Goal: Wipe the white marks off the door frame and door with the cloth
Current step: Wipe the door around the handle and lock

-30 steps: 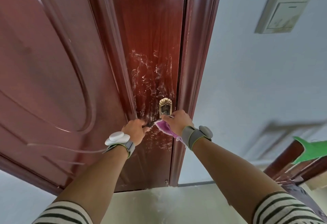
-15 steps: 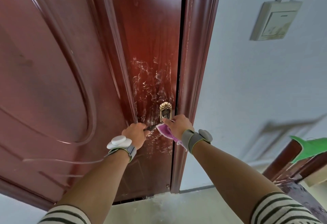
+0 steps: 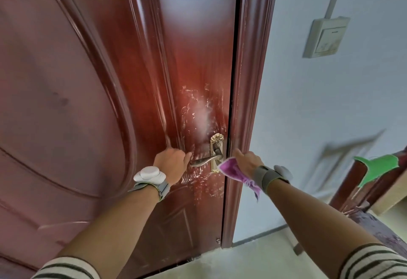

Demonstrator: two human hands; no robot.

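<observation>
Holding cloth at door frame edge

One door, one door frame, one lever handle, one pink cloth; two hands, left hand and right hand; one wall switch at two o'clock; one green piece at three o'clock.

My pink cloth hangs bunched at centre, touching the red-brown door frame; white marks smear the door.
</observation>
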